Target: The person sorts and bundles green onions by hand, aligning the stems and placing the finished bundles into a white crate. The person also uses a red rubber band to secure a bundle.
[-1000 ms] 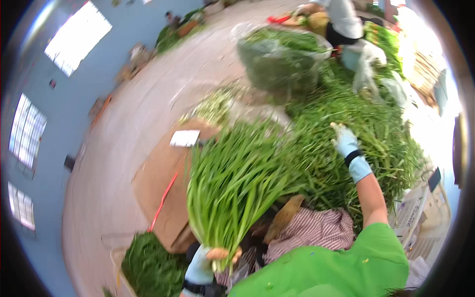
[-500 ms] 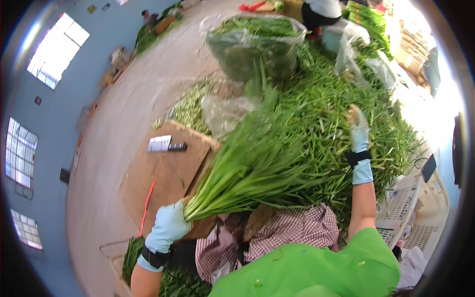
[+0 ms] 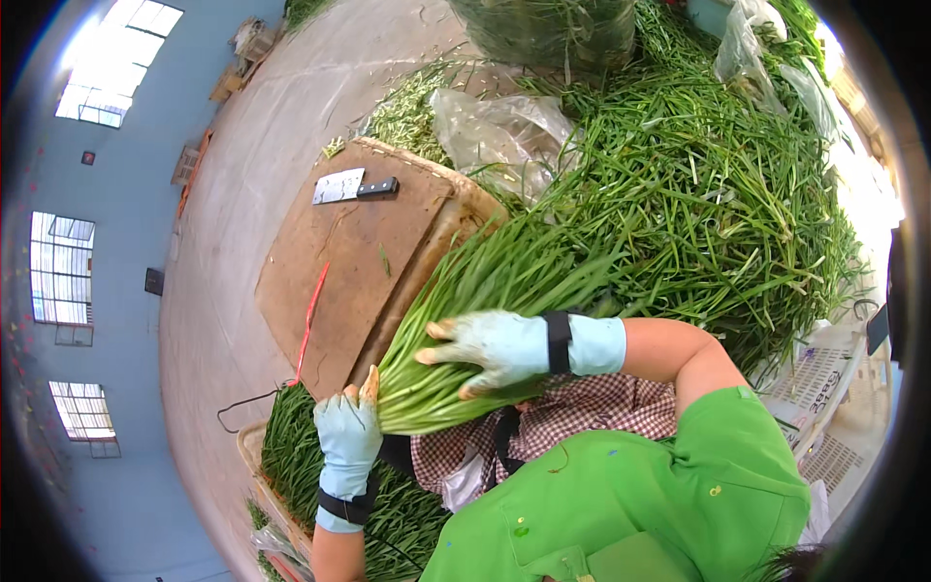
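Observation:
A thick bundle of long green chives [image 3: 485,301] lies across my lap, its pale cut ends pointing lower left. My left hand [image 3: 347,435], in a light blue glove, grips the bundle at its base. My right hand [image 3: 485,347], also gloved, lies over the bundle's lower part with fingers wrapped around the stalks. The leafy tips fan out up and right into a large heap of loose chives [image 3: 718,194].
A brown wooden board [image 3: 354,262] lies left of the bundle with a cleaver [image 3: 354,186] on its far end and a red strip [image 3: 310,315] along its edge. Clear plastic bags [image 3: 499,136], a crate of chives [image 3: 291,456] and white baskets [image 3: 824,378] surround me.
The bundle has swung down toward my lap. My right hand came off the heap and closed over the bundle; my left hand moved up to grip its base.

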Motion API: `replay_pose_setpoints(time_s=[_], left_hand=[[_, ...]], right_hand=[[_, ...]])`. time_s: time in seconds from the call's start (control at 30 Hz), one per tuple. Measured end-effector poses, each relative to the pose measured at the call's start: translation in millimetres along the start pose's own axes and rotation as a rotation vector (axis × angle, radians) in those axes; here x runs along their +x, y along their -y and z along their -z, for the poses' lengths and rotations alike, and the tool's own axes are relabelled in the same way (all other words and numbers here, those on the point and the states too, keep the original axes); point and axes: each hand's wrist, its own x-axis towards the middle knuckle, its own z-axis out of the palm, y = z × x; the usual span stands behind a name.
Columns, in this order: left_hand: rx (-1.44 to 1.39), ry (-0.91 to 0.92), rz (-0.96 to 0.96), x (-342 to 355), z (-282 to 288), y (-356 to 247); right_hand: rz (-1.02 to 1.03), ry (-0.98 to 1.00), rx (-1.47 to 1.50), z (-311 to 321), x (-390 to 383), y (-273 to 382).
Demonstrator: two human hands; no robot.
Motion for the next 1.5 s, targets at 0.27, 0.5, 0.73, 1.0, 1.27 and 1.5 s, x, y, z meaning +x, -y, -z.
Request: replay_pose_setpoints(time_s=[0.27,0.5,0.73,1.0,1.27,1.5], left_hand=[[-0.148,-0.001,0.116,-56,-38,3],[-0.189,-0.019,0.121,-54,-49,6],[-0.195,-0.013,0.125,-50,-46,6],[-0.199,0.031,0.135,-54,-48,6],[-0.206,-0.008,0.099,-48,-51,9],[-0.175,0.016,0.086,-38,-42,9]], right_hand=[[-1.130,0.141,-0.633,66,-143,-75],[-0.431,-0.592,-0.388,75,-74,-56],[-0.146,-0.148,-0.540,-22,13,-46],[-0.178,-0.543,-0.747,22,-4,-91],[-0.706,-0.564,-0.778,93,-60,-105],[-0.080,-0.032,-0.396,-9,18,-54]])
